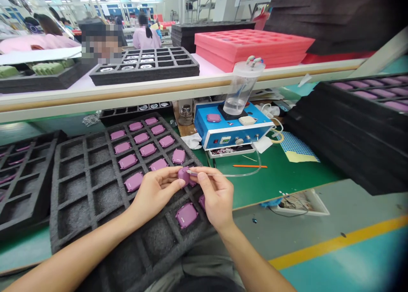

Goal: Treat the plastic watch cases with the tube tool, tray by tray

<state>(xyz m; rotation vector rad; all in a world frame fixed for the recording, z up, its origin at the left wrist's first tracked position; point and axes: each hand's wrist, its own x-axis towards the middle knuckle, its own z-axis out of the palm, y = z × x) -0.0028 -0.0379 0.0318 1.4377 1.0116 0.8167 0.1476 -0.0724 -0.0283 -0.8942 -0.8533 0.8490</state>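
Observation:
In the head view my left hand grips a small purple watch-like case between thumb and fingers. My right hand pinches a slim grey tip on a thin clear tube, its point against or very close to the case. Below both hands lies a black foam tray divided into compartments. More purple cases sit in it, one of them just below my hands. Compartments at the tray's left side hold nothing. My fingers partly cover the held case and the tip.
A blue control box carrying a clear cylinder stands behind the tray. An orange stick lies on the green mat. Black foam trays stack at right; a shelf edge crosses above. People sit in the background.

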